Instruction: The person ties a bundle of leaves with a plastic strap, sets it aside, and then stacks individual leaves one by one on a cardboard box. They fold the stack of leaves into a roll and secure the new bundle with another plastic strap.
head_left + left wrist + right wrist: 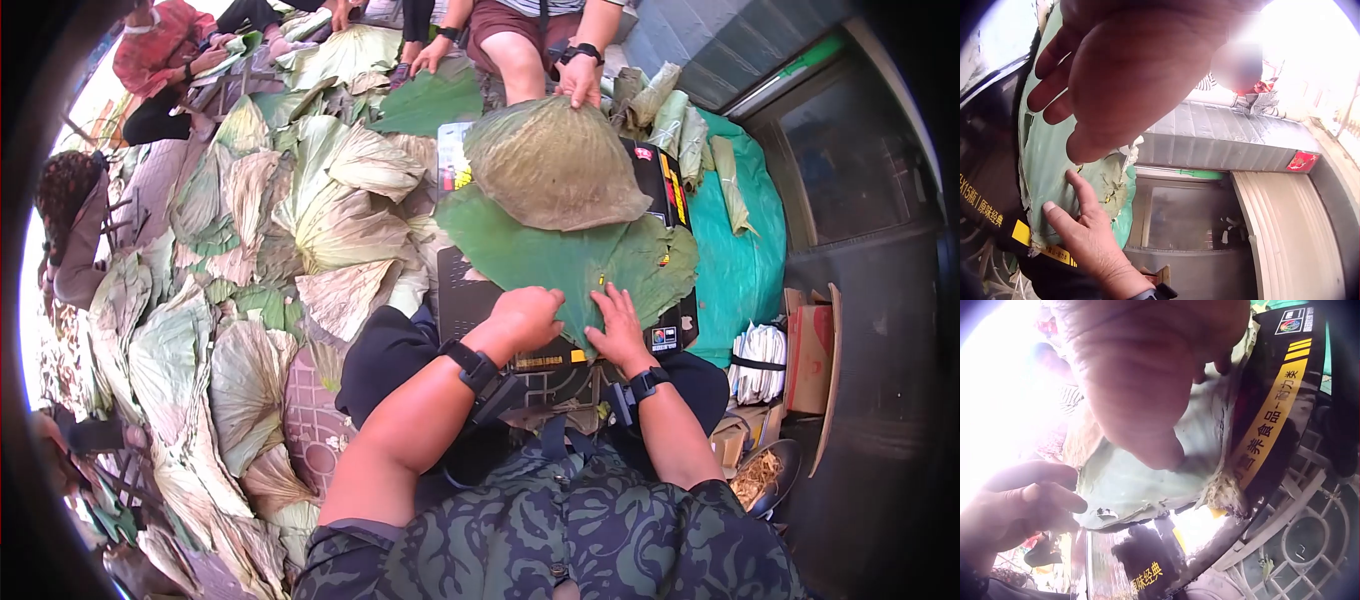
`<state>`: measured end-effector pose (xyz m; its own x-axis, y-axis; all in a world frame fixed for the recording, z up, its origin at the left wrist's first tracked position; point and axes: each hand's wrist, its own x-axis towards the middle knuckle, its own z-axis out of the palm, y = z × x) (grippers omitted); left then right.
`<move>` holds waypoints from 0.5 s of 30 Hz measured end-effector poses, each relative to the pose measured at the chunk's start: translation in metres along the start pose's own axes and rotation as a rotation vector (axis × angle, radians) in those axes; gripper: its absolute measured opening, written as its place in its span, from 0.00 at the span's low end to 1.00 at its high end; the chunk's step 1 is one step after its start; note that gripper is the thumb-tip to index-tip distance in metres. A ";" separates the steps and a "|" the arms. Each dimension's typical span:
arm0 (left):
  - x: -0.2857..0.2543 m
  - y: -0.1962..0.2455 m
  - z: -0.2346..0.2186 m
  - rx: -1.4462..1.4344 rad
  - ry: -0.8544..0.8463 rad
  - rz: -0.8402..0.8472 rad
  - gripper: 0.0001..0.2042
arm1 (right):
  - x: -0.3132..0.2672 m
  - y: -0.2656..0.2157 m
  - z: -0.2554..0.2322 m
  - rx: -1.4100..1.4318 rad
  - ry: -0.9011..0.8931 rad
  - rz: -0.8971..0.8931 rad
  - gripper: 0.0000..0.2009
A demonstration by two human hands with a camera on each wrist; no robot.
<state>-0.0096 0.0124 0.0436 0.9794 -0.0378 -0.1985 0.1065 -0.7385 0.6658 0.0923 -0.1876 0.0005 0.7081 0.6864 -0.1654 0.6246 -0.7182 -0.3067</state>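
Observation:
A large green lotus leaf (pixel 540 260) is spread over a black printed carton (pixel 470 300) in front of me. My right hand (pixel 618 328) rests on the leaf near its close end, fingers extended and spread. My left hand (pixel 525 318) is at the leaf's left edge with fingers loosely bent; in the left wrist view its thumb stands apart from the fingers. Beyond both hands, a person opposite holds a brownish dried lotus leaf (pixel 555 165) by its top with one hand (pixel 580 78), overlapping the far part of the green leaf.
Dried lotus leaves (pixel 350 220) cover the ground on the left. Another green leaf (pixel 430 100) lies by the opposite person's other hand. Rolled leaves (pixel 690 145) lie on a teal sheet (pixel 745 260) at right. A paper bundle (pixel 758 362) and cardboard (pixel 810 350) stand below it.

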 end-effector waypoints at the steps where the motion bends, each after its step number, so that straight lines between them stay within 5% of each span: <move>1: -0.001 0.001 -0.003 0.005 -0.006 -0.010 0.18 | 0.001 0.000 0.000 -0.010 -0.006 0.002 0.32; 8: -0.003 0.003 -0.004 -0.014 0.017 0.015 0.17 | 0.016 -0.008 -0.027 -0.073 -0.070 0.016 0.27; 10: -0.004 0.006 -0.007 0.000 -0.015 0.000 0.16 | 0.036 -0.027 -0.047 0.099 -0.036 0.195 0.24; 12: -0.004 0.008 -0.008 0.001 -0.031 0.010 0.15 | 0.054 -0.033 -0.044 0.068 0.303 -0.071 0.22; 13: -0.004 0.008 -0.008 0.009 -0.040 0.019 0.15 | 0.065 -0.040 -0.045 0.061 0.303 -0.065 0.22; 15: -0.003 0.008 -0.010 0.015 -0.047 0.044 0.15 | 0.088 -0.054 -0.054 0.080 0.599 -0.111 0.23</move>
<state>-0.0105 0.0136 0.0567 0.9739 -0.1019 -0.2030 0.0604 -0.7456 0.6636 0.1392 -0.0947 0.0534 0.7166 0.5569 0.4200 0.6952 -0.6191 -0.3653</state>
